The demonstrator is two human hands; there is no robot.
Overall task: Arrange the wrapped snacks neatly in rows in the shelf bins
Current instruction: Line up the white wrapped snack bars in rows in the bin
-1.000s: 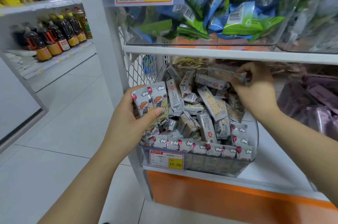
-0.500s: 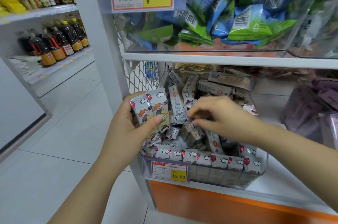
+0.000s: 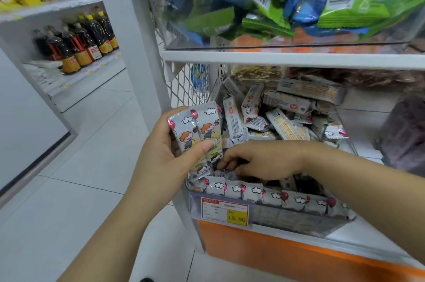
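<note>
A clear plastic bin (image 3: 299, 222) on the lower shelf holds several small grey wrapped snacks with cartoon prints. A tidy row of them (image 3: 255, 192) stands along the bin's front wall; behind it a loose heap (image 3: 276, 118) lies jumbled. My left hand (image 3: 167, 150) holds two snack packs (image 3: 199, 132) upright at the bin's left edge, thumb pressed across them. My right hand (image 3: 259, 159) reaches down into the front left of the bin just behind the row, fingers curled low among the wrappers; whether they pinch one is hidden.
Above, another clear bin (image 3: 287, 45) holds blue and green packets. A yellow price tag (image 3: 225, 211) sits on the lower bin's front. A purple-filled bin (image 3: 404, 134) stands to the right. Dark sauce bottles (image 3: 76, 44) line a shelf across the tiled aisle at left.
My right hand came from the back of the bin, over the heap, down to its front left corner behind the row. My left hand kept holding the two packs.
</note>
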